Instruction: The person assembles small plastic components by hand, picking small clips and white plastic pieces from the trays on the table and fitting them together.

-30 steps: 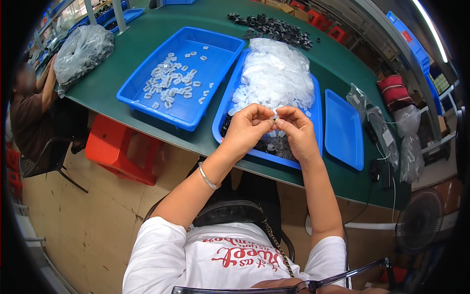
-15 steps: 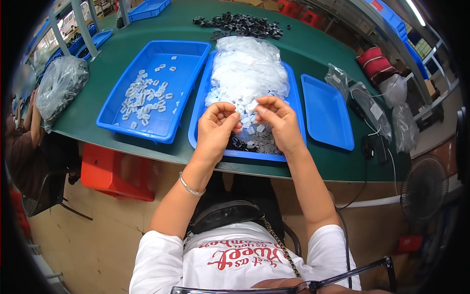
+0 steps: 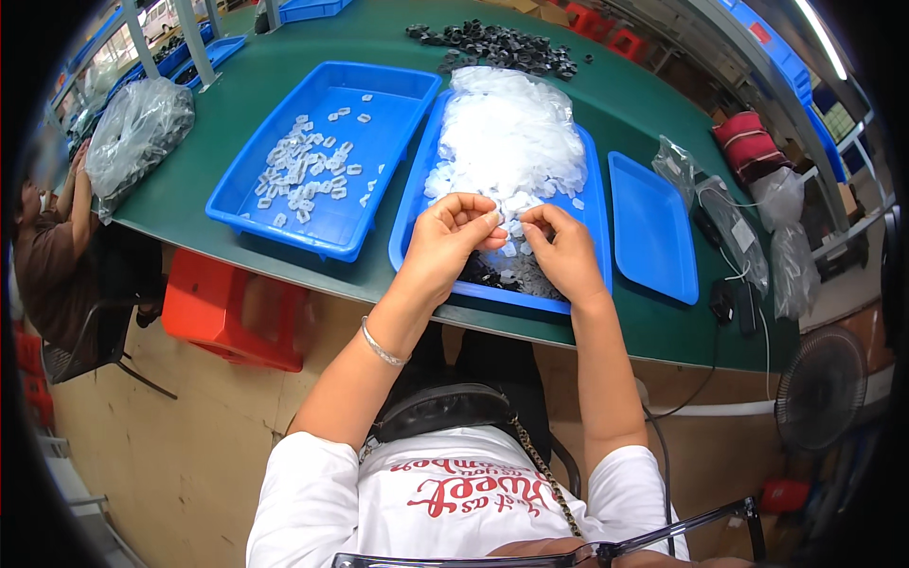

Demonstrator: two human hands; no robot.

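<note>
Both my hands hover over a blue tray (image 3: 598,227) that holds a clear bag of white plastic pieces (image 3: 511,118), with loose grey and black small parts (image 3: 525,276) at its near end. My left hand (image 3: 447,241) is closed, thumb and forefinger pinched at a tiny pale piece that I cannot make out well. Just to the right, my right hand (image 3: 571,254) is closed too, its thumb and forefinger together near the left fingertips. What it pinches, if anything, is hidden among the white pieces behind it.
At left, another blue tray (image 3: 224,180) contains scattered translucent pieces (image 3: 308,166). A shallow blue tray (image 3: 653,237) lies at right, near bags and cables. Black parts (image 3: 507,47) are heaped at the back. A person (image 3: 57,246) sits far left, beside a red stool (image 3: 232,312).
The whole view has shifted, so the table and trays appear farther right. My right hand has come closer to the left one; the white piece seen earlier at its fingertips no longer shows clearly.
</note>
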